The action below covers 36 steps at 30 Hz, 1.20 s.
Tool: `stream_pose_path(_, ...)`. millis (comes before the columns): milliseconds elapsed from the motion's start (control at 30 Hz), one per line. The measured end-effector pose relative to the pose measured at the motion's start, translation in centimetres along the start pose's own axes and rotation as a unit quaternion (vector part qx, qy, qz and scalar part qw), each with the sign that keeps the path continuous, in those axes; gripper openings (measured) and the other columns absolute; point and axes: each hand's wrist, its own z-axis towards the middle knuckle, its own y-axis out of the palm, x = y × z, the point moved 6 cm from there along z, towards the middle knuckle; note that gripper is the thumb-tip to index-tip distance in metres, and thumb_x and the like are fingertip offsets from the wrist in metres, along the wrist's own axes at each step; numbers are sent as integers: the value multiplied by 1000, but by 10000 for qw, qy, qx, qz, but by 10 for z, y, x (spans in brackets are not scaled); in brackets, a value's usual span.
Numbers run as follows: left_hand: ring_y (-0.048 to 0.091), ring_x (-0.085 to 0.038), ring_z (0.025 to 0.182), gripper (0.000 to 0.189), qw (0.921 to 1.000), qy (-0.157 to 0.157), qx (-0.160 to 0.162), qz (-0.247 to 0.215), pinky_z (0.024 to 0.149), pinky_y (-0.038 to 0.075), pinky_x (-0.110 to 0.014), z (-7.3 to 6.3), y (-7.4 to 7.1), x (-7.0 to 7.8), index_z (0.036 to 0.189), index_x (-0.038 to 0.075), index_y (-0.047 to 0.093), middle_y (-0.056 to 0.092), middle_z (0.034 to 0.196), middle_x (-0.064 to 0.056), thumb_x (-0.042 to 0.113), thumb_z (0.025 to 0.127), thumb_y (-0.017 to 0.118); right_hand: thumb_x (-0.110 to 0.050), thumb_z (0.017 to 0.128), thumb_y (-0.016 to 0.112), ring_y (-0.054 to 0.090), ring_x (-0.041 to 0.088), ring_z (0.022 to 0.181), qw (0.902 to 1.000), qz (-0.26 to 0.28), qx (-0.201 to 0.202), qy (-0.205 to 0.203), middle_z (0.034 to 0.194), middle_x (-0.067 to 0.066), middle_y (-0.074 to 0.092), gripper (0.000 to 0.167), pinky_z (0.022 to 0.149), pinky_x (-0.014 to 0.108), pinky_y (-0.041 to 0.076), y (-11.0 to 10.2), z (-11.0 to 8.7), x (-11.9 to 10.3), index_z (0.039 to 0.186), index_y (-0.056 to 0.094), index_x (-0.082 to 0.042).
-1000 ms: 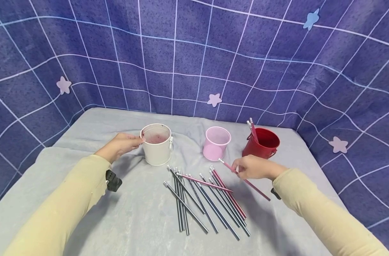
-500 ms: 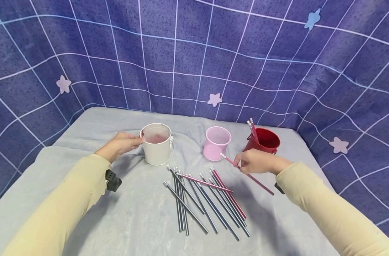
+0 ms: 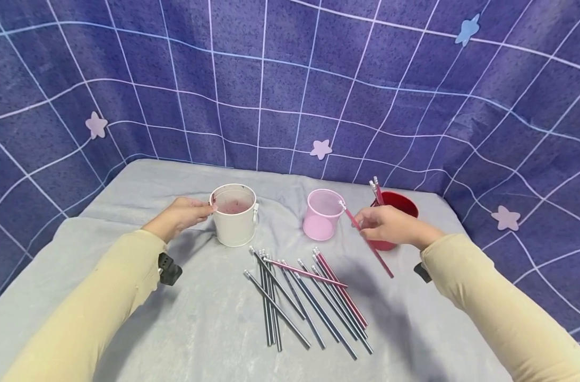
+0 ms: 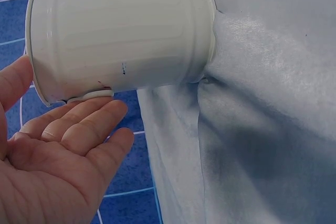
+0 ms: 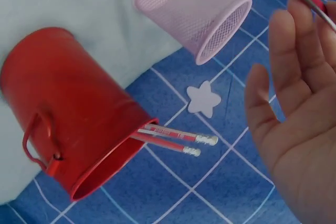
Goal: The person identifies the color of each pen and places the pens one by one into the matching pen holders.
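My left hand [image 3: 182,215] holds the white metal bucket [image 3: 234,228] at its rim, with the thumb by the lip and the fingers [image 4: 92,124] along the side handle. My right hand [image 3: 390,225] pinches a red pencil [image 3: 377,254], eraser end up and tilted left, in front of the red bucket [image 3: 401,202]. The pencil's eraser overlaps the rim of the pink mesh cup [image 3: 314,225] in the head view. Several red pencils [image 5: 168,132] stand in the red bucket, eraser ends above its rim.
Several dark pencils [image 3: 280,313] lie in a loose pile on the grey cloth [image 3: 199,329], with a few red pencils [image 3: 339,289] among them. One red pencil lies crosswise on top. A blue grid-patterned curtain [image 3: 280,79] with star shapes hangs behind.
My right hand has lifted the red pencil up and toward the back right, bringing its eraser end to the pink cup's rim. The left hand keeps its place on the white bucket.
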Motion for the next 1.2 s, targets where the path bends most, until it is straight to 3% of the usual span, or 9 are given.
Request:
stream_pose_path(267, 32, -39, 135, 54, 10000, -72, 29, 24, 112, 31, -40, -1, 1, 2, 136, -21, 30, 31, 144, -34, 14, 100, 49, 0, 82, 65, 53, 3, 66, 9938, 171, 1095, 106, 78, 6, 70, 19, 61, 20, 50, -22, -6, 6, 100, 70, 6)
stream_pose_path(367, 31, -39, 135, 53, 10000, -31, 12, -6, 112, 31, -40, -1, 3, 3, 136, -22, 29, 30, 144, -34, 13, 100, 48, 2, 81, 64, 51, 0, 66, 9885, 293, 1480, 32, 77, 7, 69, 19, 60, 15, 47, -29, -9, 9, 99, 69, 7)
stream_pose_path(533, 30, -39, 135, 53, 10000, -10, 7, 14, 112, 31, -40, -2, 3, 5, 136, -22, 29, 30, 144, -34, 13, 100, 47, 5, 81, 64, 54, 2, 66, 9827, 305, 1826, 39, 79, 11, 69, 17, 59, 14, 48, -38, -13, 15, 97, 70, 7)
stream_pose_path(733, 31, -40, 135, 53, 10000, -28, 16, 39, 112, 31, -41, -3, 2, 4, 135, -23, 29, 30, 144, -35, 12, 100, 47, 5, 79, 65, 52, 1, 65, 9742, -161, 2249, -33, 76, 8, 69, 20, 53, 14, 44, -50, -16, 19, 98, 71, 5)
stream_pose_path(1000, 34, -42, 132, 54, 9995, -100, 95, 272, 111, 31, -42, -2, 2, 4, 135, -22, 31, 32, 143, -34, 16, 100, 48, 8, 78, 66, 53, 4, 68, 9558, -740, 2836, -222, 74, 8, 68, 22, 60, 16, 45, -63, -19, 24, 99, 72, 3)
stream_pose_path(1100, 35, -43, 132, 54, 9994, -112, 113, 294, 111, 32, -42, -2, 2, 4, 135, -22, 31, 33, 142, -34, 16, 100, 47, 9, 78, 67, 58, 10, 71, 9505, -878, 2966, -304, 78, 11, 69, 21, 63, 19, 49, -66, -20, 25, 97, 73, 2)
stream_pose_path(1200, 36, -42, 131, 54, 9993, -140, 133, 306, 111, 33, -42, -3, 2, 5, 135, -22, 32, 33, 142, -33, 17, 100, 48, 10, 78, 68, 64, 19, 75, 9468, -935, 3071, -239, 82, 13, 71, 22, 67, 13, 48, -69, -21, 27, 97, 73, 2)
